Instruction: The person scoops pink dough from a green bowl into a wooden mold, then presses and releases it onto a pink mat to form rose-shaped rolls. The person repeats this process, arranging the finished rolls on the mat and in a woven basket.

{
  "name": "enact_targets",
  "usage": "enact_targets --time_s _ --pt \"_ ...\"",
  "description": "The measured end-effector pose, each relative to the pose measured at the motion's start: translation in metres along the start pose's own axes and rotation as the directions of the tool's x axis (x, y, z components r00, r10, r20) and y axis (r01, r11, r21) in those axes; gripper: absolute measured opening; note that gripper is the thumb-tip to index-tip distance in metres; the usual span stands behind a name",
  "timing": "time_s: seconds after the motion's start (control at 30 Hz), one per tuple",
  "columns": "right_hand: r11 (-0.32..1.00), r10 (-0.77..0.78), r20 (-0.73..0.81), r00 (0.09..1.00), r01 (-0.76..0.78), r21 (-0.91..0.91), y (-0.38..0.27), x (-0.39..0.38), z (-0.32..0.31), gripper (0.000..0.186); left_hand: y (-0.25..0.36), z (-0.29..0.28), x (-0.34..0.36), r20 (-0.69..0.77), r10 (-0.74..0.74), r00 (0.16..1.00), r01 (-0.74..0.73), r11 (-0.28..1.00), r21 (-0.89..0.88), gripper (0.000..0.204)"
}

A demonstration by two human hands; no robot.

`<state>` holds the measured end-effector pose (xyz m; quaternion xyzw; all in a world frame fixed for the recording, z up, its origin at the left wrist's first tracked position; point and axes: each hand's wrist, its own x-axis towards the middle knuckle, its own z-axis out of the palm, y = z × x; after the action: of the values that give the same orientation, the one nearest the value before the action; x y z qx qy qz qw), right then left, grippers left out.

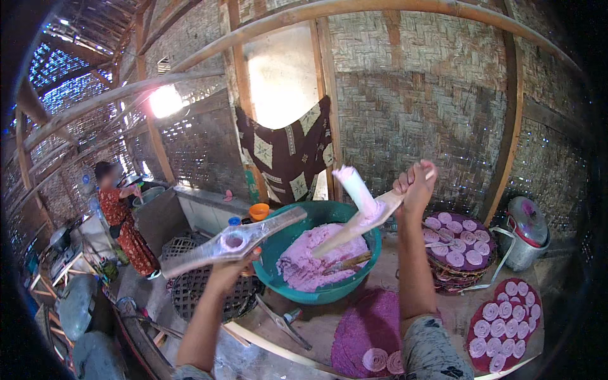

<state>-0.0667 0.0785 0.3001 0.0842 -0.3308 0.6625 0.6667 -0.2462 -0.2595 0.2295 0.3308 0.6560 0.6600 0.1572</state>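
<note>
Two hands in the head view, both raised above the tabletop (451,318) and well apart. Left hand (229,273) clamped on a wooden bar (261,232) with a round hole at its middle; right hand (415,190) clamped on the end of a second bar (353,230) bearing a white cylinder (358,193) smeared with pink dough (307,253). Main mass of dough in the teal basin (316,296), back from the tabletop's near edge. Pink coils (505,310) on a purple mat (493,296) at the tabletop's near right corner. Apparently in hand: readying a two-part press, halves separated. Probably called for next: dough into the hole, then cylinder aligned with it. Left fingers mostly hidden behind the bar; hole's contents impossible to tell; forearms cut off below.
</note>
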Motion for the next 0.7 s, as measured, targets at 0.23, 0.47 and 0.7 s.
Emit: enact_targets --time_s 0.23,0.47,0.7 --pt "0.951 0.210 -0.453 0.866 -0.073 0.301 0.126 -0.028 -0.022 0.007 -0.015 0.099 0.069 -0.160 0.355 0.921 -0.376 0.703 -0.603 0.034" --pt "0.126 0.833 -0.140 0.535 -0.430 -0.894 0.152 -0.077 -0.055 0.058 -0.001 0.053 0.122 -0.450 0.582 0.677 -0.728 0.621 -0.291 0.026" --pt "-0.448 0.893 -0.295 0.339 0.724 -0.524 0.148 -0.094 -0.108 0.048 -0.001 0.037 0.185 -0.176 0.767 0.617 -0.753 0.641 0.149 0.026"
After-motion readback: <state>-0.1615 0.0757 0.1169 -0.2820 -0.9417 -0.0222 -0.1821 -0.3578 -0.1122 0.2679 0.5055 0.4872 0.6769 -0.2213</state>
